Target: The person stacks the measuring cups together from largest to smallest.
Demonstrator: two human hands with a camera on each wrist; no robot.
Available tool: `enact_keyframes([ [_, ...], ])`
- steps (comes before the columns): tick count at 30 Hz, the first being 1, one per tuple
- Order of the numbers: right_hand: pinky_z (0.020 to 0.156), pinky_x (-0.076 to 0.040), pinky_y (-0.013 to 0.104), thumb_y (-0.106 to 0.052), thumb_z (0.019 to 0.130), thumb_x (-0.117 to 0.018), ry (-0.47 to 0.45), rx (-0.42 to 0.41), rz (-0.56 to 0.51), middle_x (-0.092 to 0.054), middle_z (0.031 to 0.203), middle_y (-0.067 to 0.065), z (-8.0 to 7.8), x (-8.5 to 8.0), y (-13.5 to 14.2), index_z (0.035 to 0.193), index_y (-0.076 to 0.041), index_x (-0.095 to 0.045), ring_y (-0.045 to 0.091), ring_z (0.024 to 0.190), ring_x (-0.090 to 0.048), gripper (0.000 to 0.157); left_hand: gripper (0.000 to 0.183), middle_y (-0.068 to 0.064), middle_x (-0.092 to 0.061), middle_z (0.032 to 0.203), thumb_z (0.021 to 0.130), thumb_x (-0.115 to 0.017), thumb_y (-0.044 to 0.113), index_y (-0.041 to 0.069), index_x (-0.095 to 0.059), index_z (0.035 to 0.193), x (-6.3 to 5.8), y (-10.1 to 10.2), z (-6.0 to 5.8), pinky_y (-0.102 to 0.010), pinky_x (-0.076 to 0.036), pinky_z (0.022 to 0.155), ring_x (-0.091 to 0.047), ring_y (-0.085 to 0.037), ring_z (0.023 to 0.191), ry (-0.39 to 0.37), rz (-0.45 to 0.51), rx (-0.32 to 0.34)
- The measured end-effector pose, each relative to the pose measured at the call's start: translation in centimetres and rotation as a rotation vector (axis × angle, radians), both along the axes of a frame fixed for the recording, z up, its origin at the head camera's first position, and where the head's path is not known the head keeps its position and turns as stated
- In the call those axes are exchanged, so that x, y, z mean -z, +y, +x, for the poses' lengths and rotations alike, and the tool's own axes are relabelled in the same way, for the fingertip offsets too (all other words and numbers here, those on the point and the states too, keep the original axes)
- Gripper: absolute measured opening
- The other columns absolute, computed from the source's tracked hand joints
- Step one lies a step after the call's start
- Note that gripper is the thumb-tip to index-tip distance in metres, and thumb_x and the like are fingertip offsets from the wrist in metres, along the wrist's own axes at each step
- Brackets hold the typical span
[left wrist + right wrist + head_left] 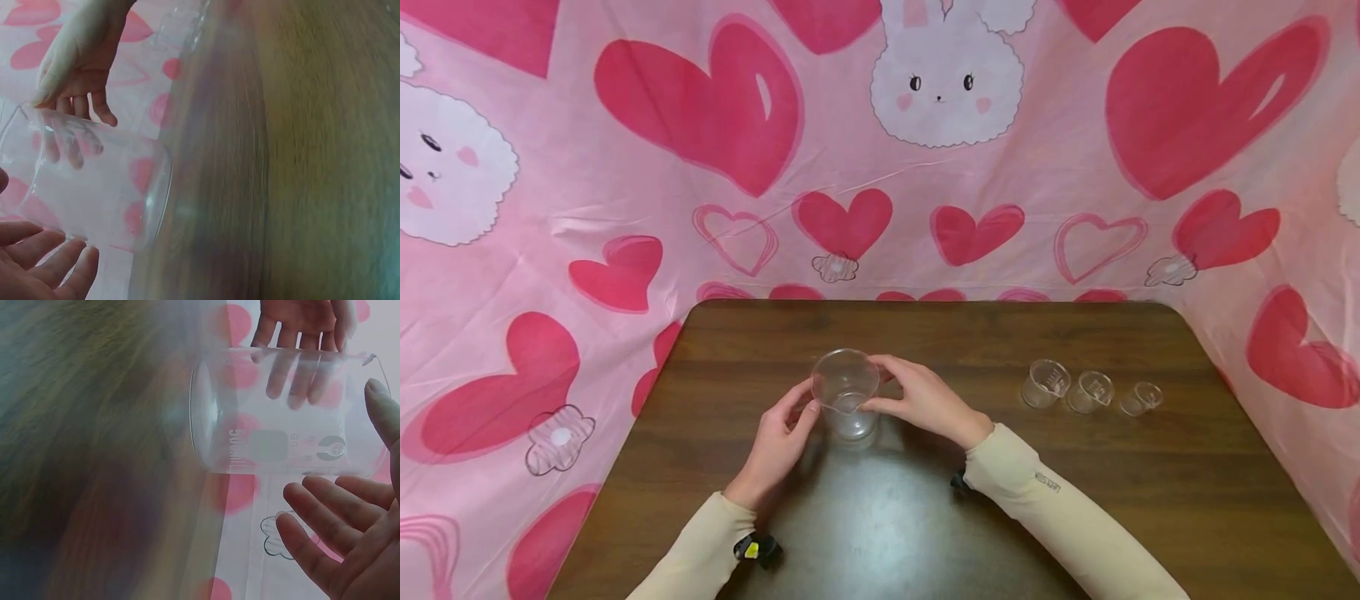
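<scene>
Pale sleeves (1052,492) reach in from the near side, and beyond them our two hands share a large clear beaker (847,381), just left of the middle of the tabletop (880,533). Our left hand (780,440) grips its left side and our right hand (928,397) its right, each with thumb nearer us and fingers bent round toward the far side. It looks about upright, but we cannot tell whether its base touches the wood. Smooth glass probably slips easily, so we do best to press evenly from both sides, holding the firm wall rather than squeezing the thin rim. We should level the base and let any contact with the wood be gentle. Well apart on the right stand three smaller beakers (1091,393), descending in size rightward; our right forearm lies on their near side, so we should swing that elbow with care
</scene>
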State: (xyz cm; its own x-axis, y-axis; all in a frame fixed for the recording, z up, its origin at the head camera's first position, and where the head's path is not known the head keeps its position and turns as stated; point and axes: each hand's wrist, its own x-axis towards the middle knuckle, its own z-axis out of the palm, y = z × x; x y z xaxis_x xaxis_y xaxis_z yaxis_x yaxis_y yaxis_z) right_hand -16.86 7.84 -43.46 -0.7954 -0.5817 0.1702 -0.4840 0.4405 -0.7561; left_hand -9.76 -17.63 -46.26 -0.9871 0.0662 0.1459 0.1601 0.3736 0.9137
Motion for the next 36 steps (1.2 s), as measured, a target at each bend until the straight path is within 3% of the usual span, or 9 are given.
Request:
enact_keyframes([
  [10, 0.094, -0.057, 0.05, -0.038, 0.086, -0.087, -0.01, 0.025, -0.006, -0.068, 0.131, -0.001, 1.0, 0.1, 2.4, 0.145, -0.016, -0.057, 0.019, 0.113, -0.066, 0.07, 0.048, -0.019, -0.061, 0.144, 0.101, -0.068, 0.01, 0.003, -0.056, 0.147, -0.2, 1.9, 0.1, -0.055, -0.056, 0.095, -0.067, -0.041, 0.118, 0.023, 0.027, 0.068],
  [19, 0.094, -0.057, 0.049, -0.038, 0.086, -0.086, -0.029, 0.046, -0.016, -0.065, 0.137, 0.001, 2.1, 0.2, 4.2, 0.146, -0.015, -0.056, 0.022, 0.115, -0.064, 0.071, 0.055, -0.017, -0.062, 0.142, 0.097, -0.075, 0.011, 0.008, -0.055, 0.148, -0.2, 2.9, 0.2, -0.051, -0.058, 0.092, -0.072, -0.032, 0.104, 0.003, 0.023, 0.131],
  [28, 0.102, -0.053, 0.052, -0.03, 0.084, -0.089, 0.011, 0.074, -0.032, -0.063, 0.141, 0.005, 3.1, 0.5, 5.8, 0.145, -0.011, -0.056, 0.023, 0.123, -0.062, 0.072, 0.063, -0.01, -0.061, 0.143, 0.094, -0.08, 0.019, 0.016, -0.052, 0.15, -0.2, 4.2, -0.1, -0.054, -0.056, 0.096, -0.064, -0.032, 0.119, -0.007, 0.014, 0.2],
  [36, 0.101, -0.053, 0.054, -0.02, 0.083, -0.09, 0.018, 0.088, -0.045, -0.064, 0.139, 0.004, 3.8, 0.9, 6.5, 0.144, -0.012, -0.057, 0.023, 0.122, -0.063, 0.07, 0.069, -0.006, -0.064, 0.138, 0.087, -0.087, 0.019, 0.015, -0.054, 0.147, 0.1, 5.2, -0.7, -0.05, -0.057, 0.094, -0.062, -0.028, 0.123, 0.064, 0.005, 0.232],
])
